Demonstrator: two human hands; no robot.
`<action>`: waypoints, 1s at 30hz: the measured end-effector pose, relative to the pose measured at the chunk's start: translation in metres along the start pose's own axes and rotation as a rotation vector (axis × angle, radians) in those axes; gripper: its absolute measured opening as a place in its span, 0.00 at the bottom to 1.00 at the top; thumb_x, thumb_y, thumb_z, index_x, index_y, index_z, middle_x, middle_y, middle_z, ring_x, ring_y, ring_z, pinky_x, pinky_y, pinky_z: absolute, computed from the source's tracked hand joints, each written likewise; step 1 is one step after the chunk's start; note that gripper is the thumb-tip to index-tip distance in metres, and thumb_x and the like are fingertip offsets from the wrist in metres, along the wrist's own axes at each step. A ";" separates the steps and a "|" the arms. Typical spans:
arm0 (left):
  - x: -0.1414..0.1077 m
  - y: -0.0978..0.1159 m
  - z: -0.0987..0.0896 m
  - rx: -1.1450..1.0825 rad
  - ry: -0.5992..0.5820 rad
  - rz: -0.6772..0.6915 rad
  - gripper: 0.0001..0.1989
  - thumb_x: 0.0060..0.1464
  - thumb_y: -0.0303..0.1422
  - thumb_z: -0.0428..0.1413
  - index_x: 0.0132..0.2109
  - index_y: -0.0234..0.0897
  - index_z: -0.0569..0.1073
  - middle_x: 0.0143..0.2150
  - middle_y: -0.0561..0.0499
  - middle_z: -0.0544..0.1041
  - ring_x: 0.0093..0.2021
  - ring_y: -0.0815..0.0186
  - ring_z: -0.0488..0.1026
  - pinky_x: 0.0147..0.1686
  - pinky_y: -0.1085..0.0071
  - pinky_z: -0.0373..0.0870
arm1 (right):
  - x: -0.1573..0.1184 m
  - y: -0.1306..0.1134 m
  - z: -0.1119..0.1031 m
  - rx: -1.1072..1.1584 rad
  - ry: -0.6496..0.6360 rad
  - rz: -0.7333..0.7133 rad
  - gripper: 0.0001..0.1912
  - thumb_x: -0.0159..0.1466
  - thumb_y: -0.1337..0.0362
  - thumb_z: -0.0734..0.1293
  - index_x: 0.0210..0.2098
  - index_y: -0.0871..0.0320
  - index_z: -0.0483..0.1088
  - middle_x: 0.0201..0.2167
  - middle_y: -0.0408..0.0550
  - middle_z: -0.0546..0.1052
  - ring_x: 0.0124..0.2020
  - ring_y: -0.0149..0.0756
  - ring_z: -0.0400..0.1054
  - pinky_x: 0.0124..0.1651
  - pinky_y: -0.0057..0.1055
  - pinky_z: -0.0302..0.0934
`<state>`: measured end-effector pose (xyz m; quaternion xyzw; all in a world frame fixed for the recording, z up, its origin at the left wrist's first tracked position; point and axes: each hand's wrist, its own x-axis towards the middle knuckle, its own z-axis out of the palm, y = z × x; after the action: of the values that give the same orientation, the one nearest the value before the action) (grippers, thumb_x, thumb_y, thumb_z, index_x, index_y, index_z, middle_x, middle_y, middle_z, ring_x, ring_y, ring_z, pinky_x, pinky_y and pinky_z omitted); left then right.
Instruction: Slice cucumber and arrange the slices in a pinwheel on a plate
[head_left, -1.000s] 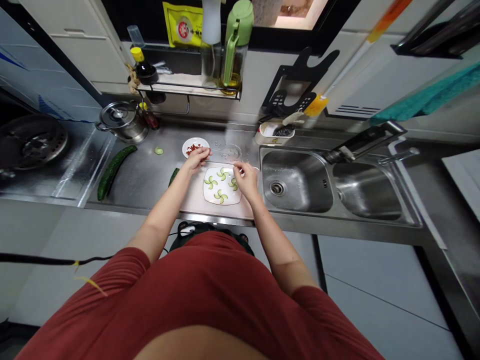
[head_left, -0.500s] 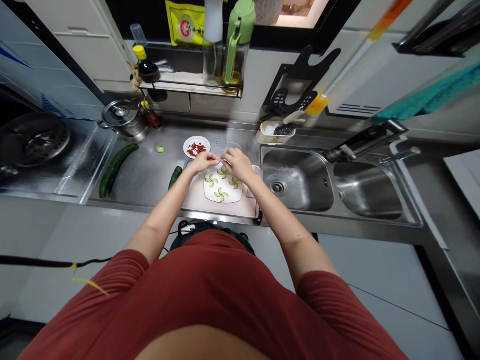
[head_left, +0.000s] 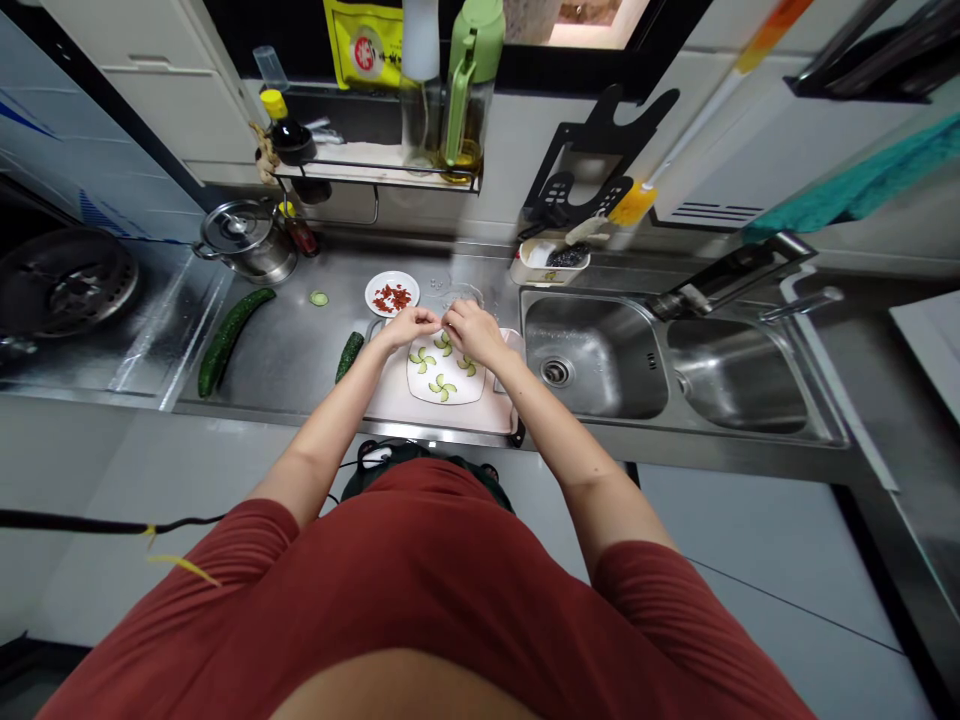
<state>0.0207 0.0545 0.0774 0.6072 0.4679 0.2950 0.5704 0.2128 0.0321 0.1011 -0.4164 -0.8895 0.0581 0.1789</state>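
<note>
My left hand (head_left: 410,327) and my right hand (head_left: 471,328) meet fingertip to fingertip over the far edge of a white plate (head_left: 457,393). Both are pinched closed, and whatever is between the fingers is too small to make out. Green cucumber slices lie on the plate in pinwheel shapes, one of them (head_left: 442,387) near the front. Under the plate is a pale pink cutting board (head_left: 386,400). Just behind my left hand stands a small white dish (head_left: 371,293) with red pieces (head_left: 392,298). A cut cucumber (head_left: 350,354) lies left of the board.
A long cucumber (head_left: 231,338) and a cucumber slice (head_left: 319,298) lie on the steel counter at the left. Behind them stands a steel pot (head_left: 244,240). A double sink (head_left: 600,350) is at the right, below a shelf with bottles (head_left: 382,178) and hanging tools.
Both hands stay pinched together over the plate, with only a very slight shift of the right fingers. The camera view has shifted slightly.
</note>
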 end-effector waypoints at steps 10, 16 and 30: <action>0.009 -0.042 0.002 0.303 0.271 -0.070 0.13 0.48 0.33 0.59 0.42 0.35 0.77 0.32 0.51 0.76 0.32 0.68 0.70 0.36 0.72 0.66 | -0.015 0.014 0.030 0.144 0.057 0.241 0.07 0.65 0.66 0.61 0.37 0.57 0.71 0.38 0.52 0.71 0.42 0.45 0.59 0.43 0.37 0.54; 0.005 -0.051 0.019 0.550 0.344 -0.106 0.11 0.51 0.33 0.57 0.43 0.39 0.77 0.35 0.50 0.77 0.35 0.64 0.72 0.39 0.70 0.65 | -0.024 0.024 0.063 0.149 0.061 0.385 0.06 0.64 0.66 0.62 0.35 0.56 0.72 0.37 0.52 0.72 0.43 0.46 0.59 0.44 0.38 0.53; 0.014 -0.051 0.050 0.740 0.320 -0.121 0.08 0.52 0.33 0.55 0.39 0.42 0.76 0.39 0.46 0.79 0.41 0.58 0.74 0.40 0.66 0.63 | -0.026 0.023 0.098 0.081 0.003 0.471 0.08 0.65 0.65 0.61 0.34 0.57 0.71 0.39 0.55 0.71 0.45 0.47 0.57 0.47 0.42 0.48</action>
<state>0.0590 0.0423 0.0166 0.6892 0.6602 0.1633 0.2499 0.2089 0.0313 -0.0025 -0.6052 -0.7644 0.1330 0.1783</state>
